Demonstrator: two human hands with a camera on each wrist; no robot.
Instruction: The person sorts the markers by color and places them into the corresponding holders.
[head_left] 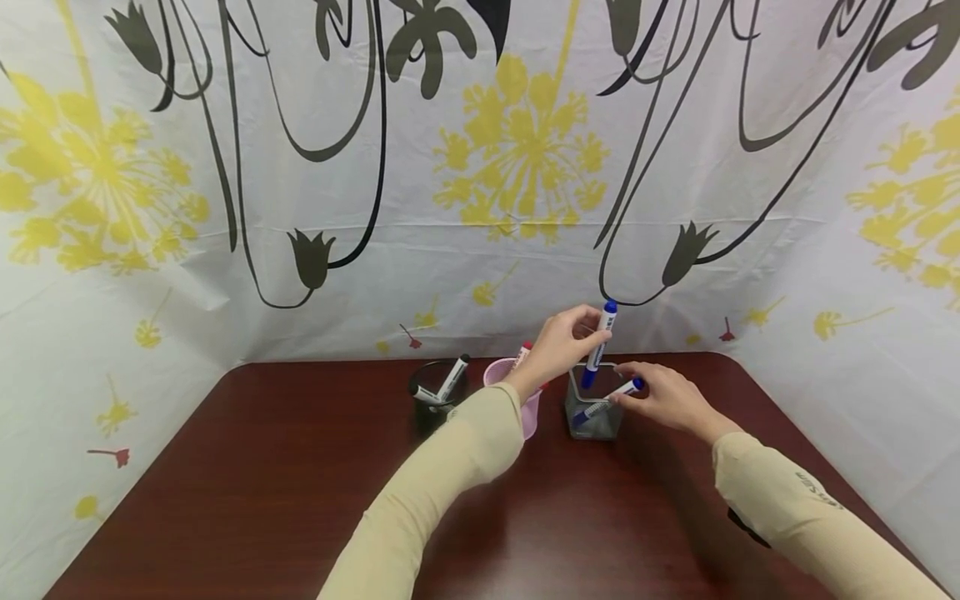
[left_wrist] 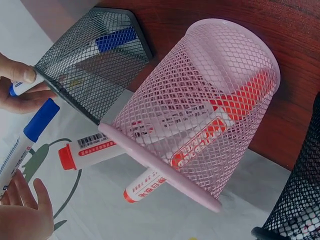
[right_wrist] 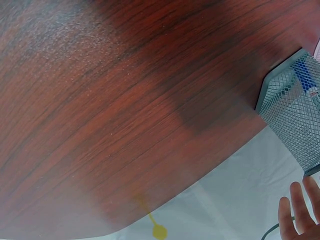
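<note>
My left hand (head_left: 561,343) pinches a blue marker (head_left: 597,346) above the square grey mesh pen holder (head_left: 595,421). The marker stands nearly upright, its lower blue end at the holder's opening. A second blue marker (left_wrist: 115,40) leans inside that holder, one end poking over the rim. At this rim is my right hand (head_left: 667,398), its thumb and fingers gripping the holder's right side beside the leaning marker. In the right wrist view, fingertips (right_wrist: 296,192) of this hand lie right at the rim of the mesh holder (right_wrist: 295,105).
Left of the grey holder stands a pink mesh cup (left_wrist: 200,100) with red markers (left_wrist: 150,182). Farther left, a black mesh cup (head_left: 425,417) holds black-capped markers (head_left: 453,379). All stand near the back of the dark wooden table (head_left: 262,492), before a patterned curtain (head_left: 420,275).
</note>
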